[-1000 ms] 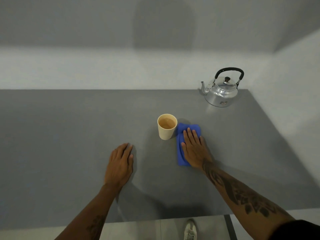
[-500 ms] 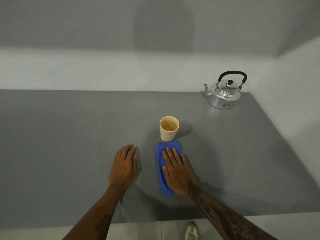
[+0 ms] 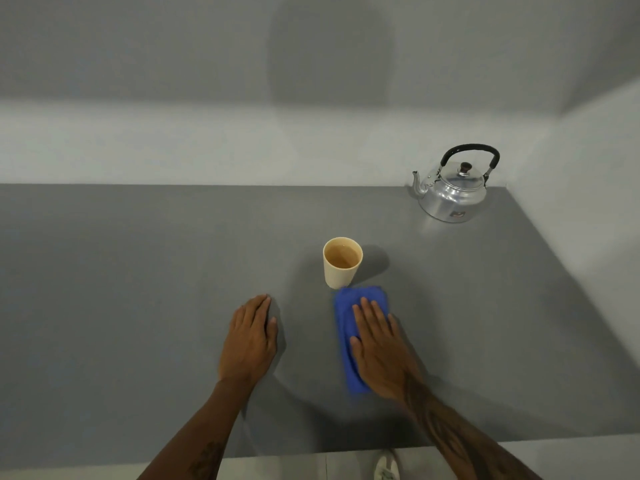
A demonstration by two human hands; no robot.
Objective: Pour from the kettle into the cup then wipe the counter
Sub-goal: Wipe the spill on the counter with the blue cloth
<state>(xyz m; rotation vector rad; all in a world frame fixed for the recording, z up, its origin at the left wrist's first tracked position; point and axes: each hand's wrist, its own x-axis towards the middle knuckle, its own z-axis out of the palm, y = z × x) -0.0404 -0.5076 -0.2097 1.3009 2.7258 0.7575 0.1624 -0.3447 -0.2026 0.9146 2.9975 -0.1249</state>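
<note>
While the right hand works the cloth, everything else on the counter sits parked out of its way.

Stage: pour looks done, since the cup holds brownish liquid; wiping is the step in hand.

Kettle (image 3: pixel 452 194): upright at the far right corner of the counter (image 3: pixel 138 271), near both walls, spout pointing left, handle standing up. Well apart from the cup, likely set there to leave the middle free for wiping.

Cup (image 3: pixel 342 262): upright mid-counter, open top, roughly two-thirds full as best I can judge from this angle. Its base is just beyond the cloth's far edge; whether the two touch I cannot tell.

Cloth (image 3: pixel 346 317): blue, folded into a long strip running away from the person, flat on the counter just near-side of the cup.

Right hand (image 3: pixel 381 348): palm down on the cloth, fingers spread and extended, not curled around anything. It presses rather than grasps (flat pressure keeps the whole strip on the surface). Near edge of cloth is blurred, suggesting motion.

Left hand (image 3: pixel 251 344): flat on bare counter left of the cloth, fingers together and straight, holding nothing. Reads as a brace for the body's lean.

Risk: a forward stroke could nudge the filled cup and spill it; sideways strokes look safer.

Floor: a light shoe (image 3: pixel 386 467) shows below the counter's near edge.
</note>
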